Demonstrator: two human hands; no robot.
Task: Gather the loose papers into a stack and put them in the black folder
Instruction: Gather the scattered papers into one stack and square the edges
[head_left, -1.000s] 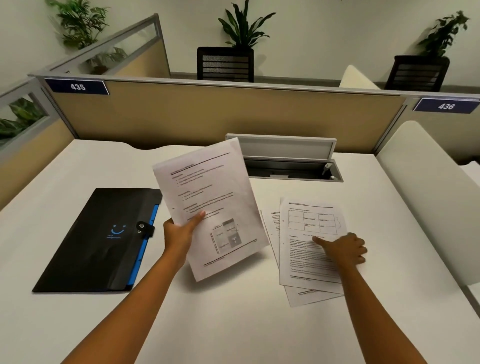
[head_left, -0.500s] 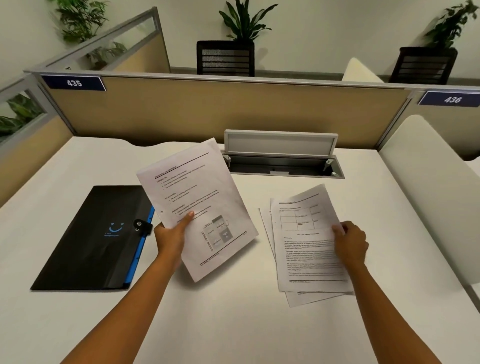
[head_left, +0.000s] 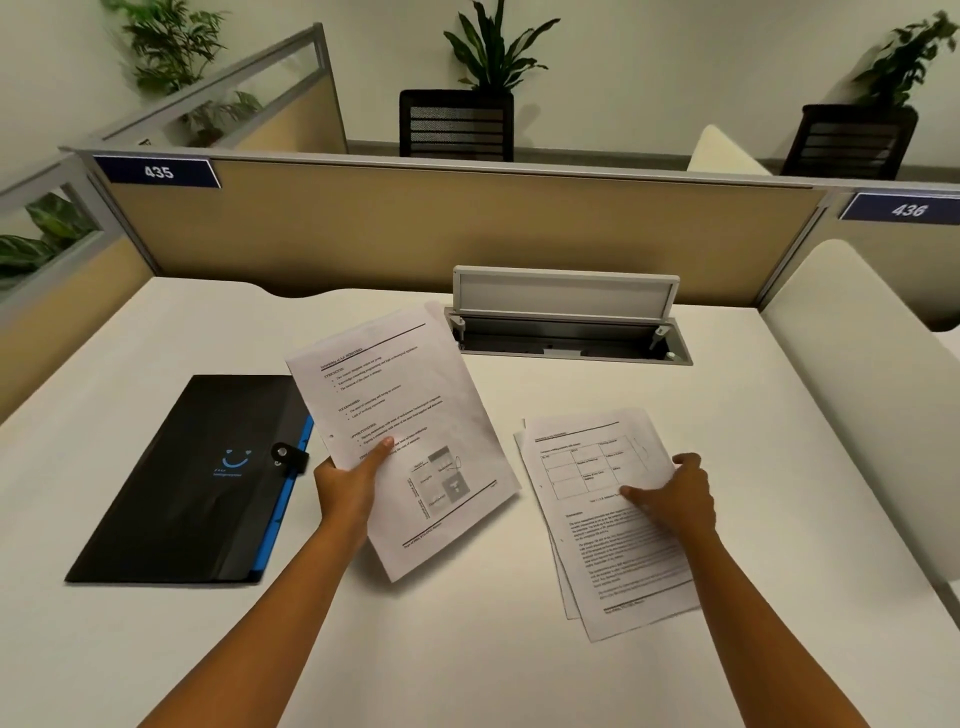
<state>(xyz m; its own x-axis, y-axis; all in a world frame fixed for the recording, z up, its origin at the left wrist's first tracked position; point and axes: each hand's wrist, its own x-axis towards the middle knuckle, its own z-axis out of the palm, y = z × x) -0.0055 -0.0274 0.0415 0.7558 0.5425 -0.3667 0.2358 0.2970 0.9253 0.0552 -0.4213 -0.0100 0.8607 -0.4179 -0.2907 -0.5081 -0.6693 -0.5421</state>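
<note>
My left hand (head_left: 349, 486) grips a printed sheet (head_left: 410, 415) by its left edge and holds it tilted above the white desk (head_left: 467, 649). To the right, a small pile of printed papers (head_left: 597, 525) lies fanned on the desk. My right hand (head_left: 672, 493) pinches the pile's right edge, thumb on top of the upper sheet, which is slightly lifted. The black folder (head_left: 192, 483), closed, with a blue spine and a button clasp, lies flat on the desk left of my left hand.
An open cable tray with a raised grey lid (head_left: 566, 296) sits at the back of the desk. A beige partition (head_left: 467, 228) closes the far side. A white divider panel (head_left: 872, 395) borders the desk on the right.
My right hand went from pressing flat on the pile to gripping its right edge and lifting the top sheet. The left hand's sheet shifted slightly left.
</note>
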